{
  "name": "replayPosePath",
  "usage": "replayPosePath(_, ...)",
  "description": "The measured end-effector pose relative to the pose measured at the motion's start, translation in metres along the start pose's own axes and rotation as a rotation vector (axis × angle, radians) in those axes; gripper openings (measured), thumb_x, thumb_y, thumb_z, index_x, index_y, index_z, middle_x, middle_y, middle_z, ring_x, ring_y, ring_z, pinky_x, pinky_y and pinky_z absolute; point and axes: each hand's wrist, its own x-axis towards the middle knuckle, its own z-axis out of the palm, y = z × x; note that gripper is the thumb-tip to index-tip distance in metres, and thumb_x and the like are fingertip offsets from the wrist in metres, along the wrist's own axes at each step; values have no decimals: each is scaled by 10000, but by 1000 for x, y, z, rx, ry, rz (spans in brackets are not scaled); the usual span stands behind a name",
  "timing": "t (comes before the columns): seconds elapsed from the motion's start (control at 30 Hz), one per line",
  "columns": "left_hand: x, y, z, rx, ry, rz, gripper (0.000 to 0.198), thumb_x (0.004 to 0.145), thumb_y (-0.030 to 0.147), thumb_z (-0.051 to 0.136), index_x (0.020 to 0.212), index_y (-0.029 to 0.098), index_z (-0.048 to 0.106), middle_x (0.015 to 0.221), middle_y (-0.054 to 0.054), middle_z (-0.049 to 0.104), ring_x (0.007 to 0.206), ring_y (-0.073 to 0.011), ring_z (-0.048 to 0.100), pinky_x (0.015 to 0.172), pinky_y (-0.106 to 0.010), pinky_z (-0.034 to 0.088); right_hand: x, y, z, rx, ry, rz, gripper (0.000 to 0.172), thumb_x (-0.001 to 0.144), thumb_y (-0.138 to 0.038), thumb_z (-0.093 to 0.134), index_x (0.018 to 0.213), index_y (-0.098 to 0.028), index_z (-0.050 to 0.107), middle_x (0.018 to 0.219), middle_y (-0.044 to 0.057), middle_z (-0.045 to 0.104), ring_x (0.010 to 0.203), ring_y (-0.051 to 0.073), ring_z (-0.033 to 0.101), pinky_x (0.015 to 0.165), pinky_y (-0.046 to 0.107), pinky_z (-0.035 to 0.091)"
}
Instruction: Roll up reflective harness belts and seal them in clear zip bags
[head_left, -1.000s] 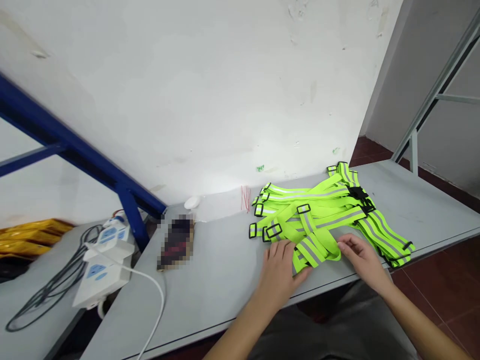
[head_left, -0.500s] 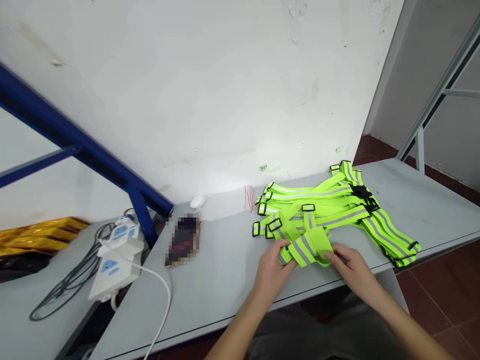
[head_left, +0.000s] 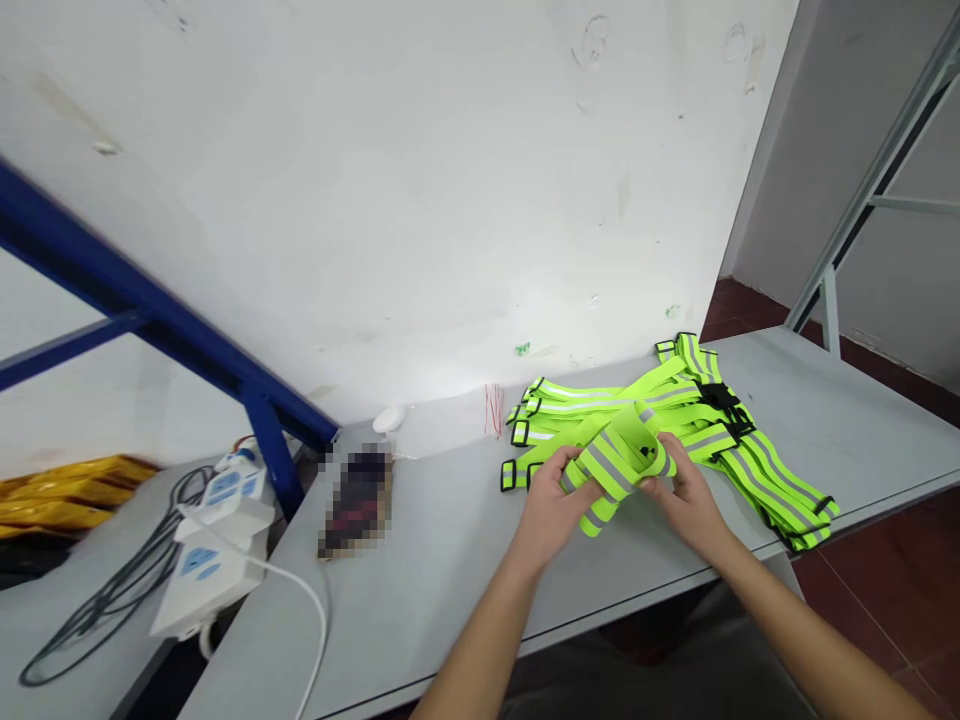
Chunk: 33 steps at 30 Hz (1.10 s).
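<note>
A pile of neon-green reflective straps (head_left: 697, 425) with grey stripes and black buckles lies on the grey table (head_left: 450, 560) near the wall. My left hand (head_left: 551, 505) and my right hand (head_left: 686, 500) each grip one side of a folded bundle of green strap (head_left: 619, 462), lifted just above the table in front of the pile. Both hands' fingers are curled around the bundle.
A blurred dark object (head_left: 352, 500) lies left of the hands. A white round thing (head_left: 388, 418) and thin red ties (head_left: 493, 410) sit by the wall. White power strips (head_left: 206, 545) with cables rest on a lower surface at left, beside a blue frame (head_left: 150, 320).
Both hands gathered the loose strap end off the table, folded it into a bundle and raised it toward the pile. The camera shifted slightly.
</note>
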Motion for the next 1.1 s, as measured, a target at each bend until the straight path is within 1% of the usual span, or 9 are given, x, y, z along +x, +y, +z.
replayPosePath(0.07, 3, -5, 1, -96, -23, -22, 319, 706, 323, 744, 973, 172, 655, 974, -30, 691, 893, -196, 626, 779, -275, 493, 5, -3, -1, 31, -34, 18, 275, 865, -481, 582, 1001, -249, 639, 1047, 63, 628, 1032, 246, 569, 890, 349, 463)
replayPosePath(0.13, 5, -10, 1, -232, -50, -65, 368, 704, 355, 764, 1004, 172, 654, 1023, -48, 698, 913, -207, 647, 798, -292, 509, 10, -8, -2, 64, -84, 66, 282, 879, -489, 550, 861, -223, 644, 865, 40, 633, 868, 219, 590, 779, 318, 477)
replayPosePath(0.3, 5, -16, -1, -502, -19, -205, 508, 635, 384, 838, 1043, 159, 636, 993, -71, 717, 866, -219, 688, 785, -324, 542, 24, -23, -7, -15, -136, 151, 399, 870, -498, 543, 608, -199, 510, 575, -34, 425, 562, 121, 407, 533, 237, 351)
replayPosePath(0.4, 3, -16, -1, -593, 62, -273, 576, 580, 366, 877, 1054, 162, 622, 878, -53, 730, 776, -214, 700, 718, -323, 555, 35, -30, -11, -94, -208, 125, 401, 885, -465, 533, 592, -195, 485, 566, -40, 379, 549, 108, 356, 514, 235, 303)
replayPosePath(0.5, 2, -15, 1, -677, 51, -281, 553, 587, 355, 877, 1044, 151, 641, 865, -64, 736, 761, -211, 704, 700, -306, 551, 42, -32, -13, -177, -274, 90, 385, 900, -440, 516, 606, -192, 506, 570, -39, 408, 546, 106, 357, 518, 236, 296)
replayPosePath(0.63, 2, -17, 3, -757, -89, -233, 473, 661, 374, 830, 1043, 141, 676, 932, -88, 739, 809, -205, 699, 715, -287, 536, 45, -28, -10, -258, -342, 87, 284, 776, -429, 673, 642, -199, 576, 561, -42, 511, 553, 126, 433, 526, 236, 350)
replayPosePath(0.77, 2, -23, -1, -730, -248, -264, 505, 640, 452, 824, 1016, 137, 705, 935, -104, 739, 801, -214, 689, 714, -298, 521, 43, -26, -4, -117, -511, 110, 224, 701, -389, 758, 829, -212, 712, 805, 4, 713, 794, 233, 629, 730, 331, 499)
replayPosePath(0.93, 1, -27, -13, -619, -470, -377, 492, 599, 431, 845, 976, 137, 729, 833, -100, 734, 694, -202, 675, 664, -300, 504, 49, -39, -6, -120, -591, 67, 509, 590, -345, 823, 1073, -252, 693, 1011, 44, 715, 953, 273, 650, 815, 384, 528)
replayPosePath(1.1, -1, -22, -16, -525, -496, -404, 522, 550, 375, 877, 982, 133, 710, 884, -86, 718, 753, -195, 670, 710, -291, 495, 63, -52, -16, -202, -755, 13, 156, 777, -317, 642, 893, -281, 740, 786, 32, 693, 736, 218, 629, 675, 330, 518)
